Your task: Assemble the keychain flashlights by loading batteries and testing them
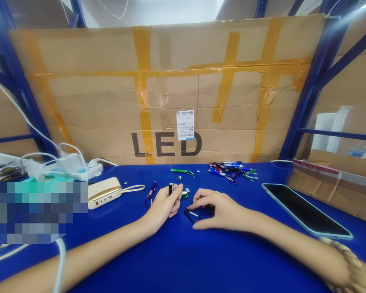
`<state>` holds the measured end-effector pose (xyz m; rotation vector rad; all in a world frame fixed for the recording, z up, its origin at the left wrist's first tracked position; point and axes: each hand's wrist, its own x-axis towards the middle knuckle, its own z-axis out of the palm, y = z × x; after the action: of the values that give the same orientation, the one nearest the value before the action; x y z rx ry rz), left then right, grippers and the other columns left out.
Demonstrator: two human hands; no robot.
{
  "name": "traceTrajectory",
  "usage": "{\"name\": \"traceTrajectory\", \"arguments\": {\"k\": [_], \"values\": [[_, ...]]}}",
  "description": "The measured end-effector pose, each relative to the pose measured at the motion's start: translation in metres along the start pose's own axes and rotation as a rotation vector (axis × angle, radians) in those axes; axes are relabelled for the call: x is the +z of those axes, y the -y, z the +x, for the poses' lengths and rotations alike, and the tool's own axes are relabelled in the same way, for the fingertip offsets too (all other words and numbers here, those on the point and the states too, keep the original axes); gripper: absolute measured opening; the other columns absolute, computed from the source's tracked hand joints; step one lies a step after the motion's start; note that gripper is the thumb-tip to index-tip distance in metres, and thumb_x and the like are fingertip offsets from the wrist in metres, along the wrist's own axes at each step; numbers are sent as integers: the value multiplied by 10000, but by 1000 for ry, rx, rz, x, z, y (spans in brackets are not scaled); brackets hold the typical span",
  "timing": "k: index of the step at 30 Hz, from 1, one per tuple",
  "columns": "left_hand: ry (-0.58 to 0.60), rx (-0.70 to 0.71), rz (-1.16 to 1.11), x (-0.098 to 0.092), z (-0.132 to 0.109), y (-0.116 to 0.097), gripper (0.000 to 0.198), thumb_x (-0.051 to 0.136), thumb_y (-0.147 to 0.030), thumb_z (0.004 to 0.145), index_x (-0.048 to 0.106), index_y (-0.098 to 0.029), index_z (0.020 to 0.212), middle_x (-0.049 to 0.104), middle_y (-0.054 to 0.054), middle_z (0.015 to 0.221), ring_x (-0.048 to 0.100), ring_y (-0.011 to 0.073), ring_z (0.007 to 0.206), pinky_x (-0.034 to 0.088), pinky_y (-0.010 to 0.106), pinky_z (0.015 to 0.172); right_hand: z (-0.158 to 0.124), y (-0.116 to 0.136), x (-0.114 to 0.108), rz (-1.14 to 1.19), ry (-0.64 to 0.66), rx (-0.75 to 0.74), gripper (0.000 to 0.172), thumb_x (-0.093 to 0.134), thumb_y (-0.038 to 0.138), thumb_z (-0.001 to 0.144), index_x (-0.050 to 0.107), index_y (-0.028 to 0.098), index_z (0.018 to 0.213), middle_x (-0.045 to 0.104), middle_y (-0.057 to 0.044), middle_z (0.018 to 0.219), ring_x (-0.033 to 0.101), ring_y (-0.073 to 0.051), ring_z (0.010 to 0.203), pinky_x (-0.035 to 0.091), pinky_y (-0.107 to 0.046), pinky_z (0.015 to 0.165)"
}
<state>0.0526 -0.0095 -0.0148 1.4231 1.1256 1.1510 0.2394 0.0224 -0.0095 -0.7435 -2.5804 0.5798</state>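
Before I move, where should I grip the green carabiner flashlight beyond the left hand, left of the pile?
Probably pinch the flashlight's barrel from above, near and far sides: it lies crosswise, straight and slim, its clip at the right.

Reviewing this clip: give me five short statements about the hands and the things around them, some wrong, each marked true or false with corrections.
1. The left hand holds a small black cylinder. True.
2. The right hand grips the phone. False: it holds a black clip; the phone lies apart, farther right.
3. A cream device with a strap lies left of both hands. True.
4. The bracelet is on the left arm. False: it is on the right.
5. The cardboard behind the table reads "LED". True.
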Motion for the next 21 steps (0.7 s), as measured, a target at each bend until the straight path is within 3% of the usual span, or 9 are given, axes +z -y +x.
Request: {"name": "traceTrajectory", "arguments": {"k": [11, 16, 21], "values": [[-5, -25, 20, 3, -1, -3, 399, 502, -550, 739, 356, -198, 620, 282, -121, 363, 258, 43, 319, 225, 180, 358, 1, 6, 8, 82, -66, 3, 70, 621, 216, 741, 661, 179, 785, 640, 3, 703, 546, -88, 552, 439, -193, 523], [-8, -4, 82, 2, -2, -2, 405, 468, -563, 764, 359, -200, 622, 313, -109, 359, 288, 60, 324, 259, 195, 381, 1, 0, 7, 2, -332, -205, 122, 586, 235, 783, 662, 181, 705, 688, -44, 779, 637, -136, 670, 498, -228, 586], [65, 56, 323, 0, -2, 0, 476, 347, -545, 835, 527, -156, 628, 414, -60, 355, 351, 80, 352, 324, 226, 477, -1, -2, 7, -42, -531, -321, 138, 567, 228, 808, 655, 184, 710, 706, -56, 788, 663, -153, 689, 536, -248, 603]]}}
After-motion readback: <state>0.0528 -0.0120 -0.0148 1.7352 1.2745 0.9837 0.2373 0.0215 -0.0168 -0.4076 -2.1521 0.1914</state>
